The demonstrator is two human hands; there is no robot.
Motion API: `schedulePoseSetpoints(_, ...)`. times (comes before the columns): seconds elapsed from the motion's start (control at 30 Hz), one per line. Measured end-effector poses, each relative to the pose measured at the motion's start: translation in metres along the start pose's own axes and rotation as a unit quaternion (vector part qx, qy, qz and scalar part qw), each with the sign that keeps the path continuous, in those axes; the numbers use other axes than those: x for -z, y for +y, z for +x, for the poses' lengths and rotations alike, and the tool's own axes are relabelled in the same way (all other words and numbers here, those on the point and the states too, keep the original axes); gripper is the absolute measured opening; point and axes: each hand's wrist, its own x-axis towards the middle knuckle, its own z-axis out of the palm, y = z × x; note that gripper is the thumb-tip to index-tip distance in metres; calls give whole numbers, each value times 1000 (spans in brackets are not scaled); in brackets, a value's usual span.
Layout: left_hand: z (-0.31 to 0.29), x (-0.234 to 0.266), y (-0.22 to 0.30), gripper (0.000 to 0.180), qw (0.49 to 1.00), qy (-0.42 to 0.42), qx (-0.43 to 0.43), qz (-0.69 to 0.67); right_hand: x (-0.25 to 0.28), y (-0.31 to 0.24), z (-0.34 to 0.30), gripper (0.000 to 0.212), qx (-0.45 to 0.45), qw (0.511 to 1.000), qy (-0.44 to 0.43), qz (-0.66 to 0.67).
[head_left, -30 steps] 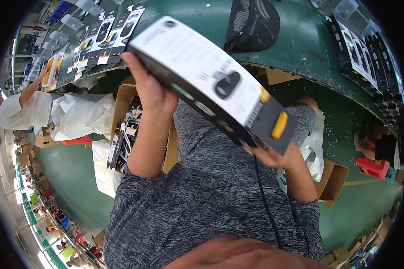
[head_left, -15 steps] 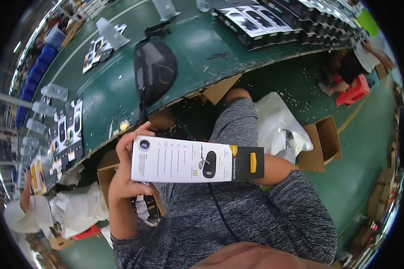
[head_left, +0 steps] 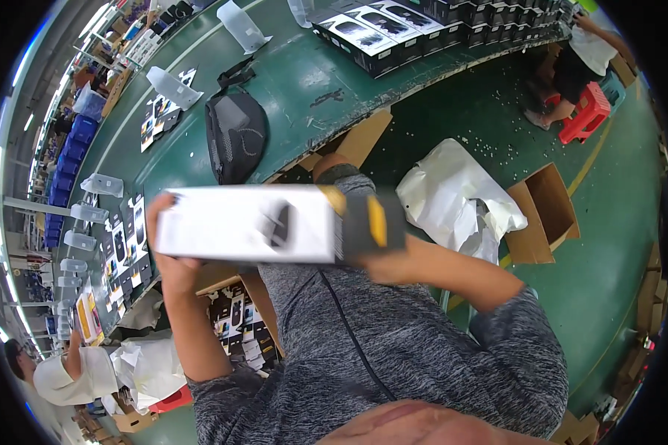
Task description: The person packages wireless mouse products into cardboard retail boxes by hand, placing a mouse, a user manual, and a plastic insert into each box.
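A long white-and-black product box (head_left: 230, 226) with a yellow tab spans the space in front of my chest, blurred by motion. My left hand (head_left: 168, 236) is closed around its left, white end. Against the lower edge of the black right end lies my right hand (head_left: 390, 263), its fingers mostly hidden behind the box. Beyond the box, a black mesh bag (head_left: 236, 137) with a strap rests on the green table (head_left: 297, 89).
Stacked boxes (head_left: 382, 33) stand on the table's far right. Flat printed cartons (head_left: 122, 245) and clear plastic sleeves (head_left: 172, 87) lie leftward. An open carton (head_left: 545, 215) and white sacking (head_left: 460, 196) are on the floor. Co-workers (head_left: 82, 367) sit on both sides.
The box has moved left and slightly up with my left hand. My right hand, earlier hidden behind the box, now shows at its right end. The view has shifted a little.
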Motion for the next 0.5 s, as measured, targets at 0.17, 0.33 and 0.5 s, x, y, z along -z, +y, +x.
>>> schedulePoseSetpoints(0.17,60,-59,-41,70,966,250,67,-19,-16,45,-85,49,-167,922,338,86)
schedulePoseSetpoints(0.33,109,-229,-107,82,935,315,122,113,-76,61,-64,48,-229,935,237,133)
schedulePoseSetpoints(0.5,116,-290,-103,80,970,204,102,85,-98,44,-76,46,-254,925,201,198)
